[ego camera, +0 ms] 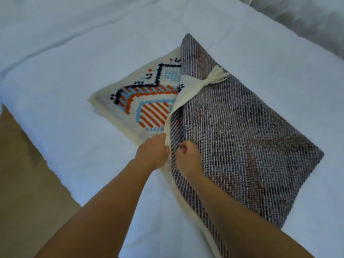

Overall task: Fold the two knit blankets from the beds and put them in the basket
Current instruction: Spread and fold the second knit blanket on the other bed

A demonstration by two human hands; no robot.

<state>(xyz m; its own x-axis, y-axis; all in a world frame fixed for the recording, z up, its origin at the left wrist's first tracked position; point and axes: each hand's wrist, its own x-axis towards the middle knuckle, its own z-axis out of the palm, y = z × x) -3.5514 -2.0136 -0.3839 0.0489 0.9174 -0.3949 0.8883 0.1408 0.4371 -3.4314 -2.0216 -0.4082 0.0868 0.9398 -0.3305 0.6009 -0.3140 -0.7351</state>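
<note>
In the head view, a knit blanket [242, 136] lies partly folded on a white bed [74, 62] and fills the middle and right of the frame. Its patterned face shows at centre left: a cream ground with a stepped design in navy, orange and pale blue. The rest is turned over, so the greyish striped reverse faces up and runs from the upper centre down toward the lower right. A cream tassel [216, 76] rests on this reverse side, just right of the frame's centre and above it, at the end of a turned-back cream corner.

Both bare forearms come in from the bottom edge and meet at the blanket's near fold, a little below the middle of the frame. The left hand [152, 151] is curled round the cream border where the patterned face meets the turned-over layer. Just beside it, the right hand [188, 157] has its fingers bent inward and pinches the striped reverse fabric at the same fold. The two hands are almost touching, with only the raised edge of cloth between them.

A tan floor [22, 174] shows along the lower left, beyond the bed's edge. More pale bedding, blurred, sits in the upper right corner.
</note>
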